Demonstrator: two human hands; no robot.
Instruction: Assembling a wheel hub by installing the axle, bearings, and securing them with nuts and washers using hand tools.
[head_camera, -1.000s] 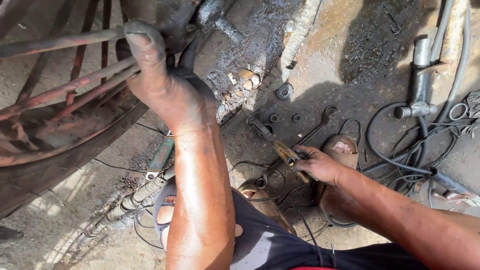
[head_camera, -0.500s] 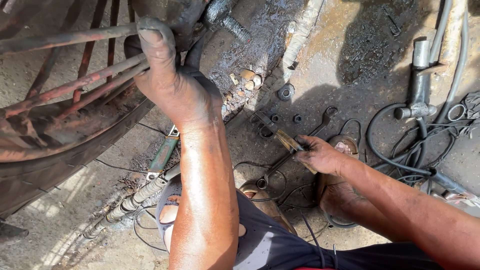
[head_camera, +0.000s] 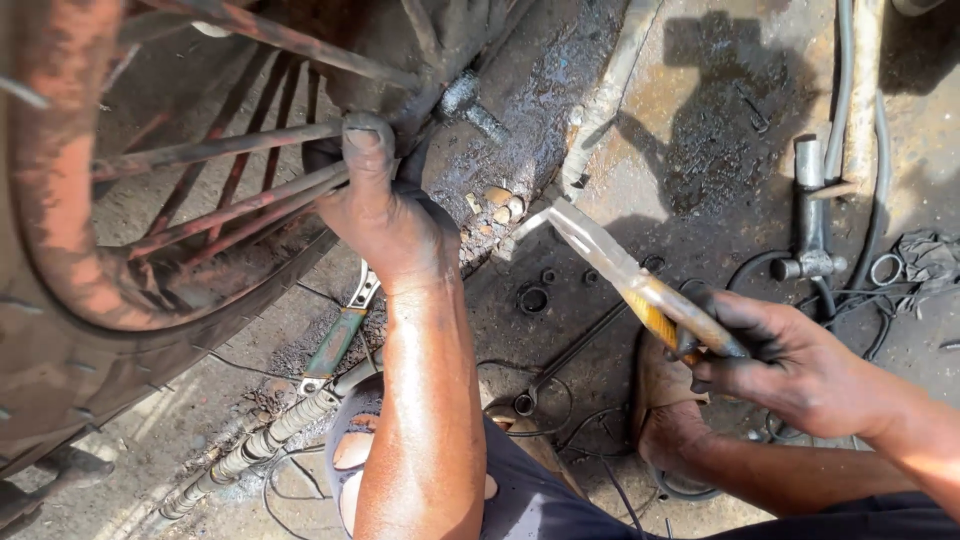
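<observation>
Your right hand (head_camera: 790, 365) is closed around the yellow grips of the pliers (head_camera: 625, 275). The pliers' long axis runs diagonally, and their closed tip points up and to the left toward the greasy hub (head_camera: 470, 100), above the nuts (head_camera: 497, 205) on the ground. Your left hand (head_camera: 385, 215) grips the rusty spokes (head_camera: 230, 150) of the wheel (head_camera: 60, 230), thumb pressed up along one. A green wrench (head_camera: 335, 345) lies on the floor beside your left forearm.

Greasy concrete floor (head_camera: 700, 120) is littered with a green-handled wrench (head_camera: 335, 340), loose washers (head_camera: 533, 298), black cables (head_camera: 760, 265) and a metal pipe fitting (head_camera: 810, 215).
</observation>
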